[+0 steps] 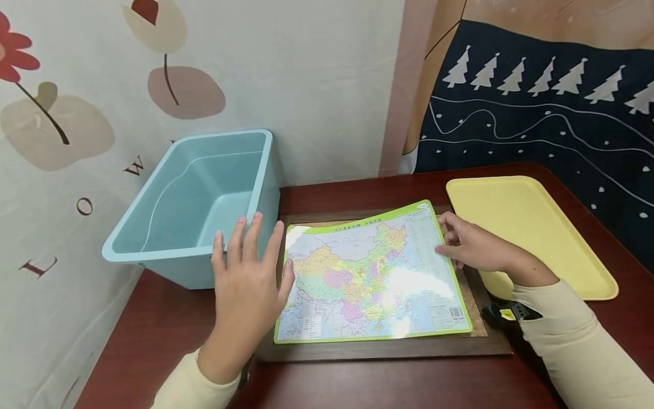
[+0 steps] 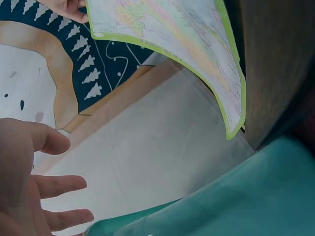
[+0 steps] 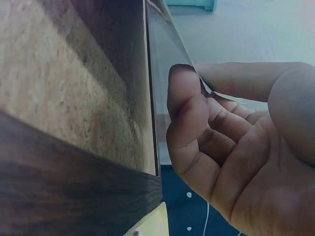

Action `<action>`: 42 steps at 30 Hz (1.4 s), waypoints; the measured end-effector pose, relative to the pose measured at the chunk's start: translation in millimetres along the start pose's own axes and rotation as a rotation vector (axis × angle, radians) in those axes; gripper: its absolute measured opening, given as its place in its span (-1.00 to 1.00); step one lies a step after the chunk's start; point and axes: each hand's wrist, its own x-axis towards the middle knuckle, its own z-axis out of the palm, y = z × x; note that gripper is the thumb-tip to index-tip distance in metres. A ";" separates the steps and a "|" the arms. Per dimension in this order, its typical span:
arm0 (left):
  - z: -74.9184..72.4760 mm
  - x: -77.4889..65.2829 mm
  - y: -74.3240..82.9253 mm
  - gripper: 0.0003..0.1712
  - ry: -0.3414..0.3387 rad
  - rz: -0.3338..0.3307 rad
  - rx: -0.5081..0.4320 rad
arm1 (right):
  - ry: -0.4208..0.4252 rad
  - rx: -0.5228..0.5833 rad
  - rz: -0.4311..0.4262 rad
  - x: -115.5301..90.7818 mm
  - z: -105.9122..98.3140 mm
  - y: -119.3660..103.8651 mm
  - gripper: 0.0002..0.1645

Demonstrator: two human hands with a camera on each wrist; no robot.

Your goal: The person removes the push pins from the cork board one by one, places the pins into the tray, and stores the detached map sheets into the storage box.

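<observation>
A thin map sheet (image 1: 352, 278) with a green border lies over a wood-framed board (image 1: 388, 349), its right side lifted and bent. Thumb and fingers of my right hand (image 1: 472, 244) pinch the sheet's right edge; in the right wrist view that hand (image 3: 236, 128) grips the edge above the cork-like surface (image 3: 74, 88). My left hand (image 1: 250, 278), fingers straight and spread, hovers by the sheet's left edge, in front of the blue tub. The left wrist view shows these spread fingers (image 2: 61, 184) holding nothing, apart from the curved map (image 2: 172, 39).
The light blue tub (image 1: 263, 182) stands at the back left of the dark red table (image 1: 327, 193). A yellow tray (image 1: 526, 210) lies to the right of the board. Behind the table hang a pale flowered cloth (image 1: 327, 85) and a dark cloth (image 1: 536, 125) with white trees.
</observation>
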 end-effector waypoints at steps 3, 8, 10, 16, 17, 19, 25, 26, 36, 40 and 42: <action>-0.3 -0.3 -1.9 -0.34 -0.025 -0.008 0.017 | -0.008 0.027 0.005 -0.4 -0.5 0.5 -0.42; -0.5 -2.1 -3.9 -0.30 -0.059 -0.010 0.050 | -0.017 0.081 0.007 -0.4 -1.3 0.1 -0.43; -0.3 -2.8 -4.8 -0.29 -0.064 -0.010 0.060 | -0.015 0.094 0.007 -0.3 -1.7 -0.5 -0.44; 1.3 -4.2 -8.0 -0.25 -0.052 -0.010 0.073 | -0.026 0.132 -0.008 0.1 -3.7 -3.0 -0.46; 1.5 -4.4 -8.4 -0.25 -0.052 -0.010 0.075 | -0.027 0.141 -0.013 0.2 -4.3 -3.6 -0.47; 1.6 -4.7 -9.1 -0.24 -0.056 -0.010 0.079 | -0.024 0.160 -0.024 0.1 -5.5 -5.1 -0.49; 2.2 -4.6 -10.1 -0.24 -0.058 -0.006 0.074 | -0.020 0.229 -0.048 -1.9 -6.6 -6.4 -0.51; 2.3 -4.4 -10.2 -0.24 -0.061 -0.006 0.075 | -0.021 0.238 -0.049 -2.6 -6.6 -6.4 -0.51; 2.0 -4.5 -8.9 -0.29 -0.068 0.003 0.084 | 0.017 0.291 -0.085 -5.4 -9.6 -4.2 -0.60; 1.3 -3.9 -8.7 -0.26 -0.071 0.007 0.087 | 0.062 0.323 -0.096 -6.3 -11.6 -6.1 -0.64; 1.6 -4.0 -8.9 -0.27 -0.069 0.006 0.080 | 0.089 0.332 -0.104 -7.2 -12.2 -6.9 -0.66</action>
